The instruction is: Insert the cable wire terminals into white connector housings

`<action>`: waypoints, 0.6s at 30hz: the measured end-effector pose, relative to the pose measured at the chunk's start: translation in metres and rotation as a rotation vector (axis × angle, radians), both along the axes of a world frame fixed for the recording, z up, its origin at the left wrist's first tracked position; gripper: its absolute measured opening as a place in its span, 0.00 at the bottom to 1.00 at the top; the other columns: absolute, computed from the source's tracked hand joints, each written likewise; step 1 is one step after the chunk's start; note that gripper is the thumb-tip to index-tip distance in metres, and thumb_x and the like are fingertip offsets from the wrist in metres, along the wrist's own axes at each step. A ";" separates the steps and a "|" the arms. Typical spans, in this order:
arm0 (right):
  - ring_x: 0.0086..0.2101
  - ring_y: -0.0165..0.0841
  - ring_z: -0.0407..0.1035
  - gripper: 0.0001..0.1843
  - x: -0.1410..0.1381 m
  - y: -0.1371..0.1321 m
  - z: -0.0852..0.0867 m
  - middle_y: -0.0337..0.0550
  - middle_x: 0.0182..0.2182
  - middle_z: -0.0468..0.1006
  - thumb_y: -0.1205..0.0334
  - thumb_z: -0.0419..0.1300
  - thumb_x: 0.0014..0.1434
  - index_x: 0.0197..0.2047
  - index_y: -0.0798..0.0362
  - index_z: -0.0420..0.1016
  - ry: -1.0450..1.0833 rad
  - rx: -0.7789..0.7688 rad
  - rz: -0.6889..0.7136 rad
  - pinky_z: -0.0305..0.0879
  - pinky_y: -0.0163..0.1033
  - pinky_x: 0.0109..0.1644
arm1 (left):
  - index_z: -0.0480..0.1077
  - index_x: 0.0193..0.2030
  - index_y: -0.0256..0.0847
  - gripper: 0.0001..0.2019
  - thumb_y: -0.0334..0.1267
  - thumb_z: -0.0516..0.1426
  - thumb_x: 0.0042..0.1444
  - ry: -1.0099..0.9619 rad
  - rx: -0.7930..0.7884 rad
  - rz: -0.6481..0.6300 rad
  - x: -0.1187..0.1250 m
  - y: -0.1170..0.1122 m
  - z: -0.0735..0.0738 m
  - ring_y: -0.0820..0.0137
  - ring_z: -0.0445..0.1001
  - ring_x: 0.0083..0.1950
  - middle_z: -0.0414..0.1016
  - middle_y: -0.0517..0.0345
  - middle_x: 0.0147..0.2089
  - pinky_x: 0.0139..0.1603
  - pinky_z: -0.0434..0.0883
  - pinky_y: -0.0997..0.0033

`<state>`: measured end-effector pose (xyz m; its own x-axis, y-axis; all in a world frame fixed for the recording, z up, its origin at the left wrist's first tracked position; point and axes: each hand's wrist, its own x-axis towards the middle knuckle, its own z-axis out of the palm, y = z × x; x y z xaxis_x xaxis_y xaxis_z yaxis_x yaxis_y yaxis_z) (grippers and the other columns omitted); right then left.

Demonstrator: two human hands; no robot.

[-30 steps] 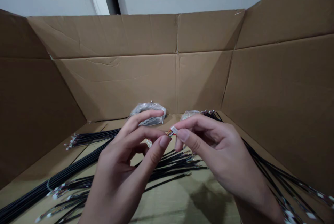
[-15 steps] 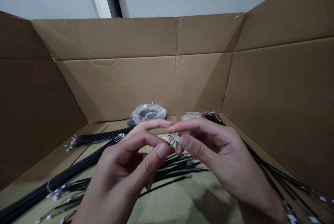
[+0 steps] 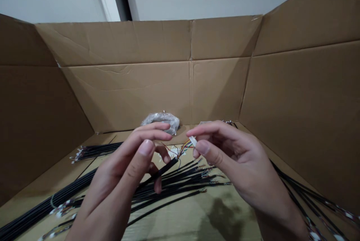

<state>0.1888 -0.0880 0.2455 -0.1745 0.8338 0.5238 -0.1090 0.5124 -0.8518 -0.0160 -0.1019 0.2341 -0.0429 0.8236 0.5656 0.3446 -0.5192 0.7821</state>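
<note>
- right hand (image 3: 233, 158): fingers pinch white connector (image 3: 192, 141); tiny, fragile, hold by its body
- left hand (image 3: 120, 169): fingers closed on black sleeved cable (image 3: 165, 168); light, limp
- both hands above cable pile (image 3: 180, 184)

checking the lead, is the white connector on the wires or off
On: the small white plastic connector, pinched by the right hand, sits on the ends of thin coloured wires coming from a black sheathed cable.
</note>
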 end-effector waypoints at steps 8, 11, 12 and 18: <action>0.33 0.27 0.79 0.07 -0.001 0.002 0.002 0.34 0.34 0.87 0.66 0.68 0.66 0.43 0.44 0.86 0.006 0.048 -0.060 0.73 0.30 0.35 | 0.80 0.39 0.53 0.12 0.53 0.59 0.68 0.273 0.101 0.066 0.007 -0.006 0.004 0.74 0.74 0.23 0.78 0.65 0.27 0.22 0.73 0.84; 0.32 0.26 0.77 0.08 -0.001 0.002 0.001 0.33 0.34 0.86 0.66 0.67 0.67 0.43 0.42 0.87 -0.004 0.077 -0.076 0.73 0.31 0.35 | 0.80 0.37 0.52 0.13 0.52 0.59 0.68 0.294 0.121 0.019 0.008 -0.007 0.006 0.72 0.79 0.29 0.81 0.64 0.30 0.26 0.75 0.83; 0.31 0.26 0.76 0.09 -0.001 0.003 0.001 0.32 0.34 0.85 0.66 0.67 0.68 0.43 0.41 0.87 -0.010 0.088 -0.076 0.73 0.31 0.36 | 0.80 0.36 0.52 0.13 0.52 0.60 0.68 0.302 0.124 0.021 0.008 -0.006 0.007 0.71 0.80 0.31 0.82 0.64 0.31 0.28 0.75 0.83; 0.31 0.23 0.74 0.09 -0.002 0.003 -0.001 0.30 0.33 0.85 0.66 0.67 0.68 0.42 0.39 0.87 -0.004 0.097 -0.057 0.70 0.28 0.34 | 0.78 0.34 0.52 0.13 0.51 0.60 0.68 0.335 0.164 0.060 0.006 -0.004 0.008 0.72 0.80 0.31 0.81 0.66 0.30 0.28 0.72 0.85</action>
<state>0.1873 -0.0854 0.2448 -0.1301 0.7878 0.6021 -0.0742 0.5978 -0.7982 -0.0100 -0.1063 0.2419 0.1211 0.7226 0.6805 0.6012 -0.5989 0.5290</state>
